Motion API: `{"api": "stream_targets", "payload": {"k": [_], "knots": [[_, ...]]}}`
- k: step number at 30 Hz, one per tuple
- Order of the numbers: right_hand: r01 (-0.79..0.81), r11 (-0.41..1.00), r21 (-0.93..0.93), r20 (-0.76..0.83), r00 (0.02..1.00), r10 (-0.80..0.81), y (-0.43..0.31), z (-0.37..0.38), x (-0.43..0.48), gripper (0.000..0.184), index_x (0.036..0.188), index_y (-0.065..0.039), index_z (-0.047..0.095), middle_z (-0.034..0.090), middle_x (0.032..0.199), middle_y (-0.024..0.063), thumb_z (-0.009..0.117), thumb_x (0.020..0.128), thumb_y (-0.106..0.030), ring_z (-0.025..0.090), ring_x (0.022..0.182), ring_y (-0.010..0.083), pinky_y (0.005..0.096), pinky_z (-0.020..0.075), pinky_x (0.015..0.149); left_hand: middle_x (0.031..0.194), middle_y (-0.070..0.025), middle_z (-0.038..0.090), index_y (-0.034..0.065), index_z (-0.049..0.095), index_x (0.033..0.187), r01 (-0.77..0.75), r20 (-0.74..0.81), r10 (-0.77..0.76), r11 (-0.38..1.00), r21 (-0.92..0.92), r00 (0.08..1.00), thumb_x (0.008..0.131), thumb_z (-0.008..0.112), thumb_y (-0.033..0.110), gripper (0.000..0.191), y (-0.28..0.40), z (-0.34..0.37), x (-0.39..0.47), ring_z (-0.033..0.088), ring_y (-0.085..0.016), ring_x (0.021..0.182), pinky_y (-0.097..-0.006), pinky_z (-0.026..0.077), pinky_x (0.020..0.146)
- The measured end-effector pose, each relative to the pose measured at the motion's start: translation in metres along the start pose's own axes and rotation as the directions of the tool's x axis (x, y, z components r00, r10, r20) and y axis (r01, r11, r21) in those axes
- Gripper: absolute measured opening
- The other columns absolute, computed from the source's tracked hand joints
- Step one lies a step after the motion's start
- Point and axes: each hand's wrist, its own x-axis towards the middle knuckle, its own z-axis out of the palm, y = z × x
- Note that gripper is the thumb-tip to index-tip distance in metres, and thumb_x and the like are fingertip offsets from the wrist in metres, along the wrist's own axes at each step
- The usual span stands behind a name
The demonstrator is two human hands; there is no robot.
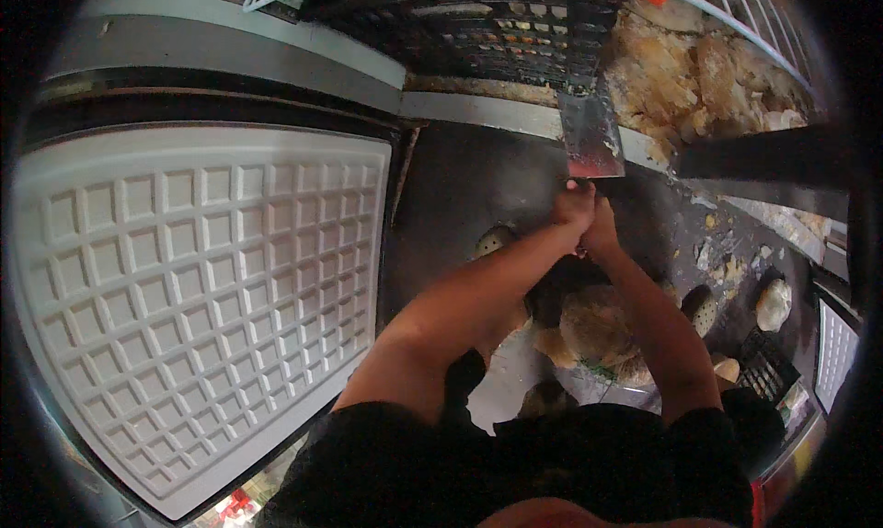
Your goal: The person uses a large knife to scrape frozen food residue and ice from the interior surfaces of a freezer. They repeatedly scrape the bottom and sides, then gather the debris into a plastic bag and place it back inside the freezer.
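My left hand and my right hand are close together in front of me, both closed around the handle of a flat-bladed metal tool. The handle is mostly hidden by my fingers. Its broad rectangular blade points away from me and overlaps the pale edge of an open chest freezer. Beyond the blade stands a black plastic crate. To its right lies a yellowish-brown, frosty-looking mass, which I cannot identify more exactly.
A white waffle-patterned lid stands open at my left. Pale broken bits litter the dark floor between a rounded whitish lump and the freezer. Perforated shoes show below my arms, near large brownish lumps. Another black crate sits at right.
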Motion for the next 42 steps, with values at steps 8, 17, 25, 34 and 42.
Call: {"api": "stream_targets", "payload": {"k": [8,17,25,34,42], "knots": [[0.093,0.989,0.115,0.006,0.996,-0.094,-0.032,-0.005,-0.019,0.031,0.102,-0.001,0.061,0.067,0.09,0.0179,0.063,0.084,-0.026,0.067,0.082,0.0277,0.038,0.051,0.065,0.113,-0.0165,0.057,0.0115,0.046,0.125,-0.154,0.009,0.154,0.986,0.071,0.988,0.093,0.041,0.053,0.052,-0.002,-0.003,0.003,0.06,-0.037,0.089,-0.0532,0.051,0.056],[0.197,0.977,0.081,0.009,0.98,-0.198,-0.053,-0.017,-0.024,0.026,0.101,-0.001,0.059,0.066,0.087,0.0133,0.058,0.087,-0.023,0.065,0.077,0.0259,0.0394,0.05,0.067,0.114,-0.0183,0.054,0.0141,0.041,0.128,-0.102,0.09,0.102,0.995,0.001,0.991,0.091,0.043,0.055,0.055,-0.003,-0.009,0.012,0.059,-0.04,0.088,-0.0524,0.049,0.054],[0.109,0.955,-0.275,0.05,0.994,-0.099,-0.013,-0.012,-0.007,0.025,0.093,0.0,0.059,0.064,0.083,0.022,0.061,0.083,-0.023,0.063,0.08,0.0419,0.0425,0.0513,0.067,0.108,-0.0147,0.056,0.013,0.049,0.117,-0.013,0.153,0.02,0.999,-0.048,0.988,0.089,0.047,0.058,0.053,-0.008,-0.003,0.008,0.058,-0.034,0.09,-0.053,0.051,0.066],[0.132,0.94,-0.314,-0.013,0.99,-0.143,-0.012,-0.06,-0.091,0.042,0.087,0.001,0.057,0.056,0.056,0.011,0.054,0.091,-0.04,0.055,0.039,0.0205,0.0359,0.0425,0.036,0.098,-0.0065,0.061,0.012,0.058,0.108,-0.477,-0.089,0.469,0.858,-0.191,0.879,0.086,0.055,0.023,0.024,0.101,-0.13,-0.062,0.057,-0.022,0.09,-0.0452,0.047,0.078],[-0.12,0.984,-0.132,0.044,0.991,0.127,-0.036,-0.08,-0.121,0.033,0.093,0.002,0.056,0.054,0.052,0.0095,0.056,0.091,-0.031,0.056,0.041,0.0206,0.035,0.0438,0.037,0.056,-0.0048,0.048,0.007,0.058,0.09,-0.371,-0.179,0.484,0.336,-0.866,0.857,0.093,0.051,0.026,0.02,0.192,-0.195,-0.102,0.051,-0.021,0.051,-0.038,0.05,0.068]]}}
